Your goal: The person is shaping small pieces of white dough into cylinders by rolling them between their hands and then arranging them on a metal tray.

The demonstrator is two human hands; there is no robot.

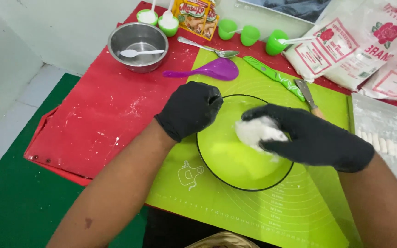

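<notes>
Gripping a soft white lump of dough [258, 132], the black-gloved right hand [311, 138] has its fingers curled tight around it, just over the clear glass bowl [235, 177] on the lime-green silicone mat [253, 211]. The black-gloved left hand [191, 108], fingers closed into a loose fist, rests against the bowl's left rim. A purple plastic rice paddle [212, 70] lies beyond, near a steel bowl [136, 46] holding a white spoon.

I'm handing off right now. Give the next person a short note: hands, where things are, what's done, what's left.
Left hand, black-gloved, fisted on the glass bowl rim. Right hand grips the white dough lump inside the bowl, on the green mat. Done: shaped dough pieces lined up at right. Left: this lump is still unshaped. Purple paddle and knife lie behind the bowl.
</notes>
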